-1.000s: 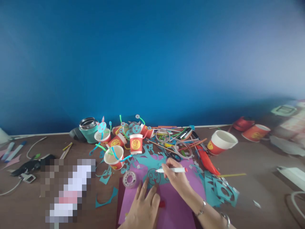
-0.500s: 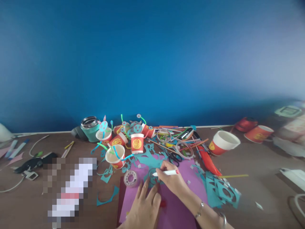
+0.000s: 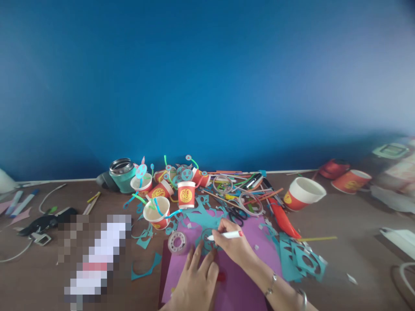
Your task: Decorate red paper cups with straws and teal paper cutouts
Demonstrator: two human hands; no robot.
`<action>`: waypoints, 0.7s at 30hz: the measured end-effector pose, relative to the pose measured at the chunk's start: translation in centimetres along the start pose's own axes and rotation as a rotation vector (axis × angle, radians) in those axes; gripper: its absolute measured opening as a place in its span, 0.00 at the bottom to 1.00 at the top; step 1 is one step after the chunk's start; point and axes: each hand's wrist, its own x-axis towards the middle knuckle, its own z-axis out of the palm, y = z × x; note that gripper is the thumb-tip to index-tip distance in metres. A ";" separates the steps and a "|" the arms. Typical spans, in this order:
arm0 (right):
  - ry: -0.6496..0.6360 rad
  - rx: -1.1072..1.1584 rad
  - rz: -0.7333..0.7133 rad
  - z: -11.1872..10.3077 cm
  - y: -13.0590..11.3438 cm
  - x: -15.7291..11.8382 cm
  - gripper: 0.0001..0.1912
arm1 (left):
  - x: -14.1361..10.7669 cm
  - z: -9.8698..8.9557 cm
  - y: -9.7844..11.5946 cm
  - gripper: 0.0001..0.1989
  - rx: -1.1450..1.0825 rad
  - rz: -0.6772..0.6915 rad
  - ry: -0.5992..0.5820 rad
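My right hand [image 3: 231, 242] is closed on a white marker [image 3: 229, 235] with a red end, its tip at a round blue paper face [image 3: 206, 244] with a drawn outline. Flat beside it, my left hand [image 3: 198, 276] has its fingers stretched over the lower edge of that paper. Both hands rest above a purple sheet [image 3: 241, 280]. A roll of clear tape [image 3: 177, 243] sits left of the blue paper. Black-handled scissors [image 3: 237, 216] lie just beyond my right hand. A small red thing by my left hand is mostly hidden.
Red and white paper cups [image 3: 157, 212] with straws and paper faces stand at the back left. Another cup [image 3: 304, 193] is at the right. Blue paper scraps [image 3: 301, 259] lie about. A teal flask [image 3: 123, 176] stands by the wall. A glue gun [image 3: 45, 222] lies far left.
The hands and marker have hardly moved; the marker tip remains at the blue paper. The whole view has shifted very slightly.
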 end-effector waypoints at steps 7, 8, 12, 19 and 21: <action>-0.003 0.049 0.012 0.0 0.3 0.0 0.12 | 0.0 0.0 -0.1 0.07 0.004 0.018 0.068; -0.001 0.044 0.008 0.0 0.3 -0.1 0.12 | 0.1 0.0 -0.2 0.06 0.004 0.018 0.073; 0.007 0.034 -0.009 0.0 0.3 0.0 0.12 | 0.1 0.2 -0.1 0.05 0.008 0.005 0.118; 0.007 0.018 -0.009 0.1 0.4 0.0 0.11 | 0.1 0.2 0.0 0.05 0.010 0.006 0.122; 0.003 0.020 0.005 0.1 0.4 0.0 0.11 | 0.0 0.2 -0.1 0.06 0.011 0.008 0.093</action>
